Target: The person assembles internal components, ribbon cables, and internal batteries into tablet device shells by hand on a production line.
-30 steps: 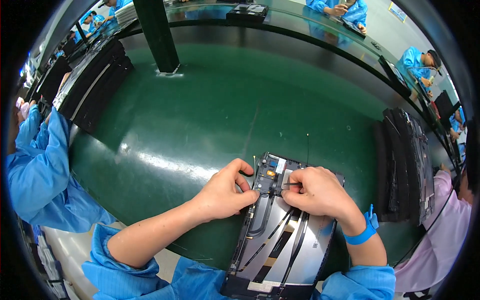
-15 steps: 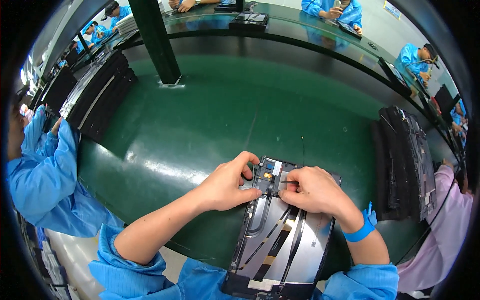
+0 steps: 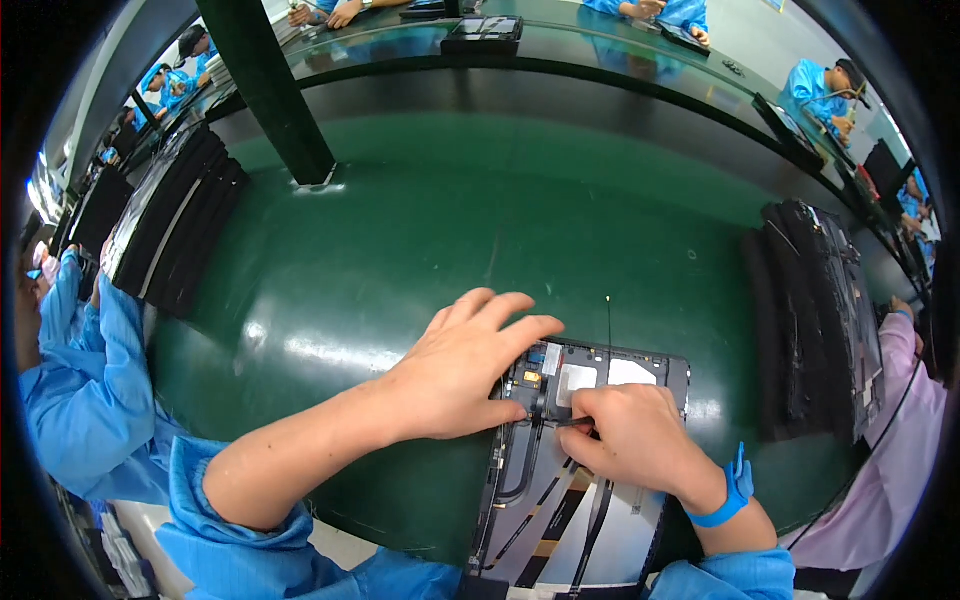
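Pinching a dark, slender tool (image 3: 574,423) between thumb and fingers, the right hand (image 3: 640,432) is closed over the upper half of the opened device (image 3: 625,520). The tool points left, near the boundary between the device's black upper section (image 3: 531,395) and its silver panel (image 3: 610,550); contact at the tip cannot be confirmed. The left hand (image 3: 462,362) is spread wide, thumb at the device's left edge, fingers fanned toward its upper left corner; nothing is seen in its grasp (the space under the palm is hidden). A blue wrist strap (image 3: 730,497) is worn on the right wrist. The device lies directly before the person, its upper part over the green desk (image 3: 400,230). Black ribbon cables (image 3: 562,515) cross its silver panel, and a thin black wire (image 3: 609,325) projects beyond its top edge. Well left of the device stands a stack of flat black items (image 3: 185,225); right of it, a second stack (image 3: 810,330). Beyond the device, to the left, a dark green post (image 3: 270,95) meets the desk. A blue sleeve (image 3: 90,390) shows far left of the device, a pink sleeve (image 3: 880,460) far right.
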Demonstrator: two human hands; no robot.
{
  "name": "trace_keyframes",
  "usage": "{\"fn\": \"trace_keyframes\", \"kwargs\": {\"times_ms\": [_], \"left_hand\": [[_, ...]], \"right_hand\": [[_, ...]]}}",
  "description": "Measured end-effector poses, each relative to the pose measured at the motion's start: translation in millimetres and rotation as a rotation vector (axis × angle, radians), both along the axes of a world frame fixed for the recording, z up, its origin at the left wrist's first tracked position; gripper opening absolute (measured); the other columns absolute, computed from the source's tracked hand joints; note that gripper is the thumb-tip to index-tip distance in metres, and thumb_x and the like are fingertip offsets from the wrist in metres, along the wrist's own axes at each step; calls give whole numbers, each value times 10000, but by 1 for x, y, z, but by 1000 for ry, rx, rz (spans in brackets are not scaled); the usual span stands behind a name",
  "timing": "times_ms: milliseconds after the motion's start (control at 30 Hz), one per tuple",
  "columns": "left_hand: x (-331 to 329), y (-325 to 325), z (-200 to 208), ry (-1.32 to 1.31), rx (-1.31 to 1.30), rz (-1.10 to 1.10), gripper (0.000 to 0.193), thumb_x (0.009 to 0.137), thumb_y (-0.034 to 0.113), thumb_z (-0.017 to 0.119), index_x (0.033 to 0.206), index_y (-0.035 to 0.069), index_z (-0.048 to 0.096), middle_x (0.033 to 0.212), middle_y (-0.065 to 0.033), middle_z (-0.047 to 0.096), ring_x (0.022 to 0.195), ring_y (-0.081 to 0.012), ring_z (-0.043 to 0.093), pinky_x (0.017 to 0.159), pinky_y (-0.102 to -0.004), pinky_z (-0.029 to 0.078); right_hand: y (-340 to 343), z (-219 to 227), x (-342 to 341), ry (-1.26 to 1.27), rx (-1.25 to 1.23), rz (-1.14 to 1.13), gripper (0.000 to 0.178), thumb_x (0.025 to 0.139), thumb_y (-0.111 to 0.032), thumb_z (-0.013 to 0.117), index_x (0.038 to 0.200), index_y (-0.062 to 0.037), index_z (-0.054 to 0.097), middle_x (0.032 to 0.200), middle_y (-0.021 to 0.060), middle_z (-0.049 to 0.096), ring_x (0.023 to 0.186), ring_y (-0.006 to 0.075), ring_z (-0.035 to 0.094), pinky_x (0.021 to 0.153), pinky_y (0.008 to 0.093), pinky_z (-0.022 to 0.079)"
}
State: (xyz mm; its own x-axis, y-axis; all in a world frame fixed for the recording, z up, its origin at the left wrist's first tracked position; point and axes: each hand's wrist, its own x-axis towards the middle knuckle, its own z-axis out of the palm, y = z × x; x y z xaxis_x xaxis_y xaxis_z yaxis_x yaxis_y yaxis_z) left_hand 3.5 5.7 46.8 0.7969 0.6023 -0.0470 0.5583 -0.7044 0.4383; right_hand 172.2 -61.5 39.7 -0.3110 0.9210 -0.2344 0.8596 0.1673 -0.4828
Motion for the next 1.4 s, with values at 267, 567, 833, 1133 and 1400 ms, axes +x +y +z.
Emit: {"fn": "trace_keyframes", "kwargs": {"times_ms": [267, 567, 833, 1133, 1400], "left_hand": [[16, 18, 7, 95, -138, -222, 718, 573, 113, 651, 1182, 71, 274, 1043, -188, 430, 1017, -363, 376, 878, -413, 291], [43, 9, 27, 501, -103, -309, 678, 618, 56, 592, 1204, 55, 251, 957, -184, 457, 911, -325, 452, 781, -389, 367], [4, 29, 1, -19, -438, -201, 818, 588, 116, 656, 1249, 83, 174, 1133, -172, 393, 1072, -312, 356, 891, -356, 291], [43, 1, 25, 415, 67, -284, 641, 666, 123, 544, 1223, 50, 237, 887, -151, 513, 801, -287, 524, 680, -379, 406], [41, -49, 11, 285, 783, -35, 324, 639, 116, 509, 937, -9, 482, 695, -71, 517, 613, -177, 530, 526, -298, 417]], "right_hand": [[-3, -3, -1, 64, 59, -9, 160, 612, -194, 515, 577, -38, 525, 555, 104, 538, 528, 266, 538, 467, 366, 412], [0, -6, -3, 108, 65, -19, 141, 600, -186, 525, 592, -45, 528, 548, 78, 539, 531, 250, 539, 460, 359, 410], [0, -5, -2, 98, 90, 0, 141, 605, -184, 528, 583, -45, 520, 557, 82, 538, 541, 250, 539, 459, 364, 407], [-7, -1, 2, 29, 141, 7, 132, 611, -175, 537, 612, -44, 522, 552, 85, 535, 503, 249, 533, 449, 354, 407], [-28, 1, 40, -43, 223, -209, 123, 667, -161, 535, 666, -48, 488, 600, 121, 539, 553, 301, 535, 483, 394, 415]]}}
